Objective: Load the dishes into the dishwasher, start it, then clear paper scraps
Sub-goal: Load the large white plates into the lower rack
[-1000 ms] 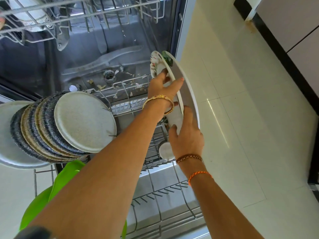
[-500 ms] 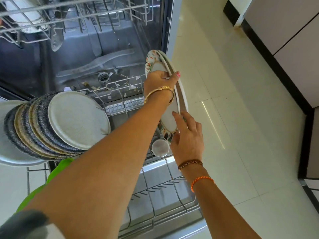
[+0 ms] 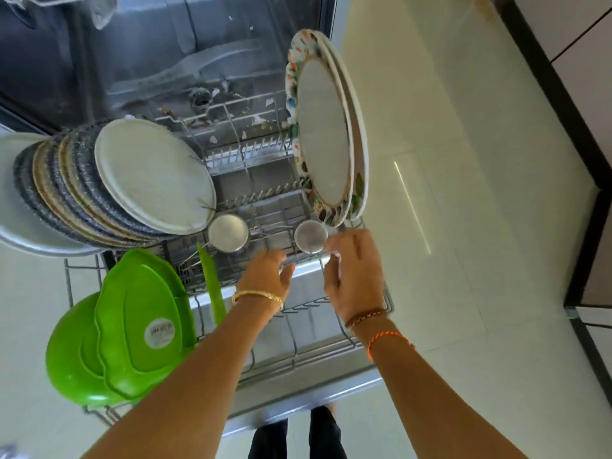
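Dishes fill the pulled-out lower rack (image 3: 334, 351) of an open dishwasher (image 3: 165, 58), seen from above by a camera on the person's head. Two large oval platters with floral rims (image 3: 323, 140) stand on edge at the rack's right side, leaning slightly, their long axis running away from the viewer toward the machine's interior. Neither hand touches them. At the left, a row of round speckled plates (image 3: 152, 173) stands upright, and two green plastic lids (image 3: 139, 326) sit nearer the viewer in the left corner.

Between the plates and the platters, two small steel bowls sit in the rack: a left steel bowl (image 3: 228, 232) and a right steel bowl (image 3: 310, 236).

The right hand (image 3: 356, 276) hovers just below the platters' near end, fingers loosely curled. Its fingertips lie right beside the right steel bowl, possibly touching its rim; whether it grips anything cannot be told, since the fingers hide the contact. The left hand (image 3: 268, 276) is relaxed with fingers spread, holding nothing, over the rack's wires just nearer the viewer than the gap between the bowls.

The right hand is the nearer one to the right steel bowl, which lies just ahead and slightly left of its fingertips. Loading looks well along, with much of the rack's near part showing bare wire.
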The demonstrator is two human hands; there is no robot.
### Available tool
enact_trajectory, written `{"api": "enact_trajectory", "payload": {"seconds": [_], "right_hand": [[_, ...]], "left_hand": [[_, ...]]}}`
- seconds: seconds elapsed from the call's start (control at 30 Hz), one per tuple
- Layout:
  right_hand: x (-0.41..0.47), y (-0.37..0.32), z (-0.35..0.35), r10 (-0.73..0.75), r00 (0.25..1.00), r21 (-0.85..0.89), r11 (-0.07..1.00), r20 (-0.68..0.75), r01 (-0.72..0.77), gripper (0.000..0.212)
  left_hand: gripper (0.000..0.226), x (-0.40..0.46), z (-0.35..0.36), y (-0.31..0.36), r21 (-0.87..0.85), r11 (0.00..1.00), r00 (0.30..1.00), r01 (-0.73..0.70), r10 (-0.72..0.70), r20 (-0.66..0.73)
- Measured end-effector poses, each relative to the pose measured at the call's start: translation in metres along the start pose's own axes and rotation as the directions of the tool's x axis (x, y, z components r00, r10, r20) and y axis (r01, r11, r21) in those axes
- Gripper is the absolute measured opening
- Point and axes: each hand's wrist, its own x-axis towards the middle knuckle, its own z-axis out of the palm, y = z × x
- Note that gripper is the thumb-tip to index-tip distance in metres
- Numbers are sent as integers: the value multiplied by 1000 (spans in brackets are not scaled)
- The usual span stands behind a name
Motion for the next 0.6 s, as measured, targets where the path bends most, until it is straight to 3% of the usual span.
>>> {"api": "enact_trajectory", "payload": {"seconds": [0.07, 0.1, 0.13, 0.17, 0.2, 0.23, 0.27, 0.3, 0.37, 0.43, 0.53, 0.6], "right_hand": [[-28, 1, 4, -124, 957, -4, 992, 263, 130, 25], [-41, 0, 5, -164, 879, -10, 982, 448, 189, 28], [-54, -3, 4, -139, 729, -25, 977, 670, 210, 28], [-67, -3, 2, -66, 518, -65, 971, 853, 232, 31], [-81, -3, 0, 22, 271, -96, 960, 962, 263, 40], [-96, -5, 0, 85, 74, -103, 949, 994, 297, 50], [-109, -7, 0, 123, -37, -105, 939, 992, 328, 56], [-122, -8, -1, 153, -96, -112, 933, 983, 342, 59], [-145, -6, -1, 220, -85, -188, 941, 972, 279, 55], [-160, -6, -1, 239, -7, -230, 943, 971, 241, 45], [-165, -11, -1, 81, 395, -186, 954, 915, 235, 43], [-162, -16, 3, -3, 601, -157, 964, 799, 214, 56]], "left_hand": [[38, -17, 16, -23, 187, 982, 987, 18, -47, 152], [39, -25, 22, -32, 231, 972, 976, 34, -82, 202], [39, -35, 29, -41, 240, 969, 961, 51, -113, 251], [39, -46, 35, -48, 236, 970, 944, 61, -132, 301], [39, -56, 40, -52, 232, 971, 924, 64, -145, 353], [40, -68, 44, -55, 214, 974, 905, 75, -157, 396], [41, -78, 47, -57, 180, 979, 896, 97, -165, 413], [43, -86, 48, -58, 132, 982, 895, 135, -178, 409], [44, -94, 48, -60, 13, 990, 921, 142, -137, 366], [44, -95, 48, -66, -17, 998, 906, 60, -47, 420], [50, -96, 49, -75, 169, 979, 863, -113, 12, 505], [38, -100, 48, -81, 273, 953, 911, -127, 3, 413]]}}
